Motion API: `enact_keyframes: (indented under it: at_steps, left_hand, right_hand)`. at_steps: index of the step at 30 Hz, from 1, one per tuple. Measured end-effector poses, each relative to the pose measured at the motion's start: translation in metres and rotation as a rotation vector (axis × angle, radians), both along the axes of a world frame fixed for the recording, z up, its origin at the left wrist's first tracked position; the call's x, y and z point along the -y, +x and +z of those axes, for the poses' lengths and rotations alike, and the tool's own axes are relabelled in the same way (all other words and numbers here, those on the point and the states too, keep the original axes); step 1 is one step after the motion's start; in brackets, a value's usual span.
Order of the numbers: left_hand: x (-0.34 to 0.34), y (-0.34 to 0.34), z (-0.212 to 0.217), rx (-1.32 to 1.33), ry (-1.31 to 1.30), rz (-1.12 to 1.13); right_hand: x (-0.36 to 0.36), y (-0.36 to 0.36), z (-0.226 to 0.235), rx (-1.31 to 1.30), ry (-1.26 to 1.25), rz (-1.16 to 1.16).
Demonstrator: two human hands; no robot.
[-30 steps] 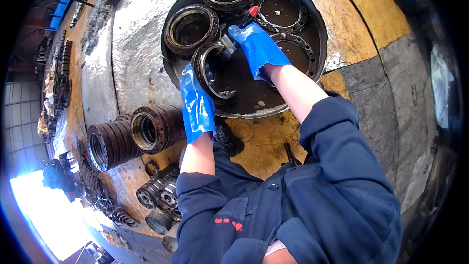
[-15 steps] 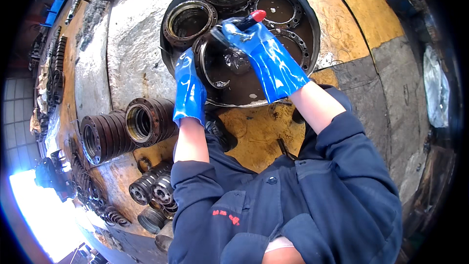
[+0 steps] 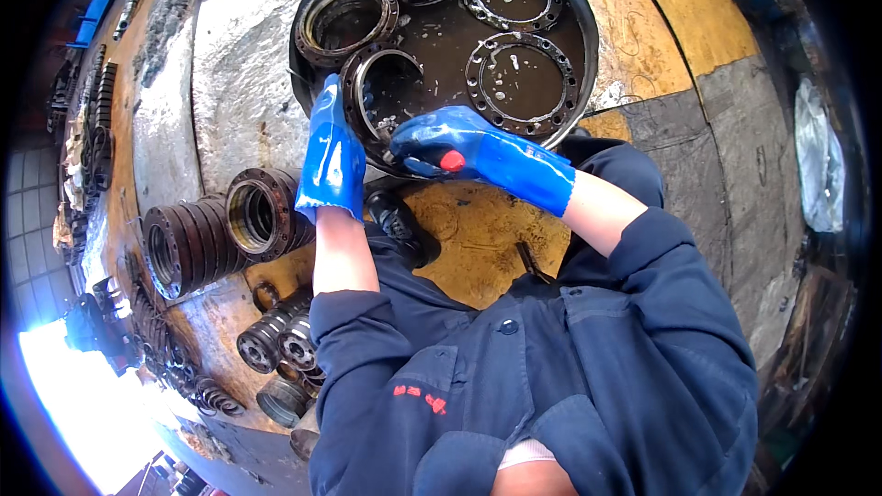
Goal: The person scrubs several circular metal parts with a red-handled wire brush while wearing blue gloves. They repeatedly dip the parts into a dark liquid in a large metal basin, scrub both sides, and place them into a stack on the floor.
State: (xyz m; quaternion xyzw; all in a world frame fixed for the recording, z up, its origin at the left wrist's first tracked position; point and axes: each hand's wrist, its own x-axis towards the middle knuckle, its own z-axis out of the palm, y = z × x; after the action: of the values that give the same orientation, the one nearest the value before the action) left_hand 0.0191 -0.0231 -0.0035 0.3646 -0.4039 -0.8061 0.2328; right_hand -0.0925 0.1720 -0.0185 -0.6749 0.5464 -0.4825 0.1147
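Observation:
My left hand, in a blue rubber glove, grips the left side of a dark metal ring, its fingertips showing inside the opening. The ring leans at the near left of a round black tub of murky liquid. My right hand, also gloved in blue, is closed around a brush with a black handle and red end. It is low at the ring's near right side; the glove hides the brush's head. Other flanged rings lie in the tub: a thick ring behind and a flat ring at right.
Left of my legs, stacked rusty flanged rings lie on their sides beside smaller round metal parts. My shoe is just below the tub. Stained sheets cover the floor, and clear plastic lies at far right.
My right hand has swept the brush down toward me, from above the ring to its near side; the red end now points nearer me. My left hand keeps its hold on the ring.

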Motion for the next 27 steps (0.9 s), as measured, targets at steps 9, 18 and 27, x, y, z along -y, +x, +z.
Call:
enact_keyframes:
  at_steps: [9, 18, 27]
  left_hand:
    - [-0.019, -0.001, 0.006, 0.163, -0.577, -0.110]
    - [-0.009, -0.012, -0.009, 0.272, -1.059, -0.087]
    - [-0.010, -0.006, -0.002, 0.359, -1.066, -0.091]
  right_hand:
    - [-0.005, -0.059, -0.002, -0.401, 0.541, 0.025]
    - [0.034, -0.064, 0.026, -0.891, 0.016, -0.229]
    - [0.058, -0.046, 0.020, -0.124, 1.059, -0.475]
